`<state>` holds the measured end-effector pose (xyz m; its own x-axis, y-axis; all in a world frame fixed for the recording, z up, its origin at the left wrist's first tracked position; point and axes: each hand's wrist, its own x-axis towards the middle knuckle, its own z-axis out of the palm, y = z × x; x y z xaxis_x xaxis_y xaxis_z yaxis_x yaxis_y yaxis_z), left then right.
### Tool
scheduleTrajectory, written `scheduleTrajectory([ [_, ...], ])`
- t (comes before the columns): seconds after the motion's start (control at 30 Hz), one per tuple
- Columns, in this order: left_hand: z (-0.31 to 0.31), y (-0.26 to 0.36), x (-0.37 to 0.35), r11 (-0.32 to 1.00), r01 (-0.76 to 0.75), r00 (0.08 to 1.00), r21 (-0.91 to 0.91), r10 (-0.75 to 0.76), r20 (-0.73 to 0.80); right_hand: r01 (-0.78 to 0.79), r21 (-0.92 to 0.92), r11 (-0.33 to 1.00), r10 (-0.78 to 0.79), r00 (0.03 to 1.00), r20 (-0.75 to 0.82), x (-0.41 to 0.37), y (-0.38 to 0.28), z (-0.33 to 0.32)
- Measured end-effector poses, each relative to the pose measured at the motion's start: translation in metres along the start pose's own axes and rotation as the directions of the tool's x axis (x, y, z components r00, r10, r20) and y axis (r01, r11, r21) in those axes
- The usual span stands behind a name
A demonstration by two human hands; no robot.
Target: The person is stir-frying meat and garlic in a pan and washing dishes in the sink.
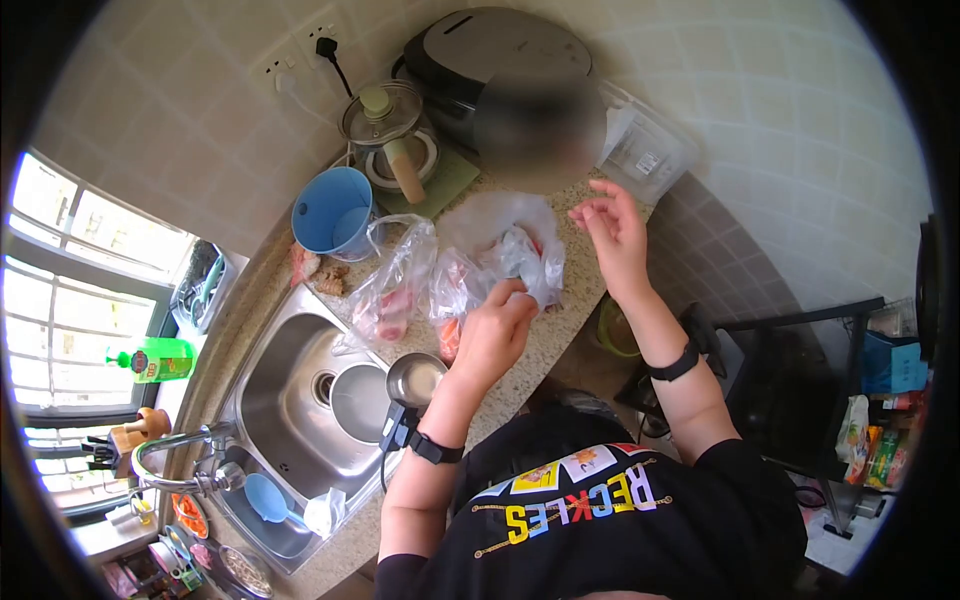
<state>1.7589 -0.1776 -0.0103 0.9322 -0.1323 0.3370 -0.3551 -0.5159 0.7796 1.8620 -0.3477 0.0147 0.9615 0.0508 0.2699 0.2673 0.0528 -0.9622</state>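
Observation:
My left hand [492, 335] is over the counter with its fingers bent and pinched on a clear plastic bag [540, 285]. Something whitish and reddish shows inside that bag, but I cannot make it out. My right hand [615, 240] is raised to the right of the bag, near the counter edge, with its fingers partly curled and apart and nothing in them. Left of my left hand lie another clear plastic bag [400, 265] with pinkish contents and a bag with an orange piece [449, 338]. A small metal bowl [418, 380] sits beside my left wrist.
A steel sink [285, 375] with a round pan [358, 402] lies to the left, under a curved faucet [150, 460]. Behind the bags stand a blue bucket [332, 215], a glass kettle [385, 130], a dark appliance [500, 50] and a clear plastic box [645, 150].

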Motion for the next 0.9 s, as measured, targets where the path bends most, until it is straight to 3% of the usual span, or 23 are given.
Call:
scheduleTrajectory([
  [0.03, 0.005, -0.003, -0.002, 0.999, -0.007, 0.998, -0.053, 0.01, 0.057, 0.146, -0.042, 0.988, -0.144, 0.988, 0.063, -0.008, -0.006, 0.004],
  [0.07, 0.008, -0.004, -0.003, 0.999, 0.002, 0.999, -0.051, 0.001, 0.054, 0.185, -0.072, 0.98, -0.163, 0.956, 0.245, -0.018, -0.018, 0.008],
  [0.1, 0.012, -0.005, -0.003, 0.998, 0.045, 0.993, -0.047, -0.039, 0.108, 0.336, -0.232, 0.913, -0.169, 0.829, 0.534, -0.022, -0.02, 0.006],
  [0.13, 0.016, -0.007, -0.003, 0.995, 0.087, 0.984, -0.04, -0.079, 0.161, 0.332, -0.224, 0.916, -0.167, 0.826, 0.538, -0.022, -0.017, 0.009],
  [0.2, 0.021, -0.018, -0.004, 0.986, 0.165, 0.969, -0.007, -0.161, 0.188, 0.414, -0.343, 0.843, 0.033, 0.596, 0.802, -0.019, -0.006, 0.019],
  [0.23, 0.018, -0.015, 0.001, 0.976, 0.216, 0.956, 0.036, -0.219, 0.195, 0.513, -0.455, 0.728, 0.045, 0.626, 0.779, -0.016, 0.012, 0.012],
  [0.27, 0.017, -0.014, 0.003, 0.96, 0.268, 0.94, 0.076, -0.278, 0.197, 0.515, -0.445, 0.733, 0.046, 0.615, 0.787, -0.012, 0.016, 0.001],
  [0.33, 0.028, -0.023, 0.002, 0.941, 0.285, 0.932, 0.185, -0.317, 0.174, 0.501, -0.705, 0.502, 0.336, 0.639, 0.692, 0.0, 0.022, -0.022],
  [0.37, 0.031, -0.024, 0.004, 0.87, 0.349, 0.883, 0.348, -0.429, 0.188, 0.5, -0.697, 0.514, 0.342, 0.625, 0.701, 0.005, 0.03, -0.033],
  [0.4, 0.036, -0.026, 0.008, 0.773, 0.386, 0.825, 0.503, -0.533, 0.186, 0.5, -0.769, 0.397, 0.394, 0.664, 0.635, 0.014, 0.037, -0.041],
  [0.43, 0.04, -0.028, 0.016, 0.728, 0.42, 0.803, 0.542, -0.576, 0.152, 0.492, -0.827, 0.271, 0.435, 0.704, 0.562, 0.019, 0.042, -0.047],
  [0.47, 0.044, -0.026, 0.022, 0.72, 0.429, 0.797, 0.545, -0.586, 0.146, 0.497, -0.821, 0.28, 0.436, 0.696, 0.57, 0.023, 0.043, -0.052],
  [0.53, 0.042, -0.005, 0.039, 0.583, 0.512, 0.743, 0.63, -0.669, 0.014, 0.505, -0.838, 0.208, 0.462, 0.704, 0.539, 0.034, 0.023, -0.044],
  [0.67, 0.037, 0.001, 0.043, 0.477, 0.524, 0.743, 0.705, -0.661, -0.106, 0.539, -0.787, 0.3, 0.427, 0.662, 0.616, 0.034, 0.039, -0.039],
  [0.73, 0.033, -0.003, 0.047, 0.315, 0.579, 0.662, 0.752, -0.719, -0.21, 0.843, -0.424, 0.332, 0.132, 0.404, 0.905, 0.021, 0.069, -0.042],
  [0.8, 0.027, -0.004, 0.052, 0.266, 0.588, 0.602, 0.764, -0.774, -0.193, 0.817, -0.412, 0.404, 0.148, 0.386, 0.911, 0.017, 0.075, -0.041],
  [0.87, 0.03, -0.009, 0.05, 0.229, 0.622, 0.595, 0.749, -0.76, -0.262, 0.858, -0.46, 0.228, 0.675, 0.201, 0.709, 0.025, 0.065, -0.031],
  [0.9, 0.033, -0.006, 0.051, 0.224, 0.628, 0.588, 0.746, -0.764, -0.265, 0.861, -0.453, 0.231, 0.676, 0.193, 0.711, 0.027, 0.069, -0.032],
])
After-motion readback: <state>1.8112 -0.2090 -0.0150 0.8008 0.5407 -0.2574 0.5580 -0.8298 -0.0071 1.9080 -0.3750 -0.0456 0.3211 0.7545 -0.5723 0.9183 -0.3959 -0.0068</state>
